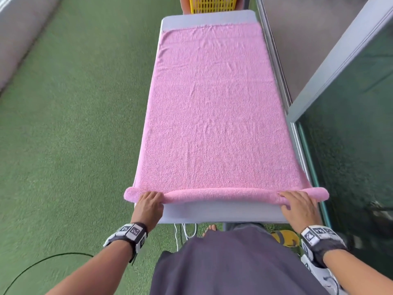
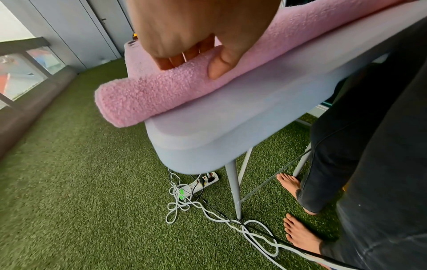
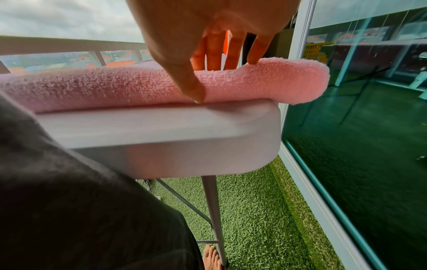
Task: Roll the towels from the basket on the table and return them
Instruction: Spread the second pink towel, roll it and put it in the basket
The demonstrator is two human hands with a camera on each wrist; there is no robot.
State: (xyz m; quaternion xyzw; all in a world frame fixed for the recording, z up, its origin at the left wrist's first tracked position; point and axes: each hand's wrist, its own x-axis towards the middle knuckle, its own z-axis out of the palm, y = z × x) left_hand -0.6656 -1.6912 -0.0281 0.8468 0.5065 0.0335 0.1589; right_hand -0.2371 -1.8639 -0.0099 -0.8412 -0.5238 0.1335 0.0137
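Observation:
A pink towel [image 1: 214,116] lies flat along the white table [image 1: 221,211], and its near end is wound into a thin roll [image 1: 221,194] whose two ends jut past the table's sides. My left hand [image 1: 148,198] grips the roll [image 2: 143,98] near its left end, thumb on the near side and fingers over the far side. My right hand [image 1: 295,201] holds the roll [image 3: 92,87] near its right end the same way, thumb low at the table edge [image 3: 161,127]. A yellow basket [image 1: 212,4] stands beyond the table's far end.
A glass wall with a metal frame [image 1: 350,124] runs close along the table's right side. Green turf [image 1: 63,124] covers the floor on the left. A power strip with tangled white cables [image 2: 203,182] lies under the table beside my bare feet [image 2: 298,235].

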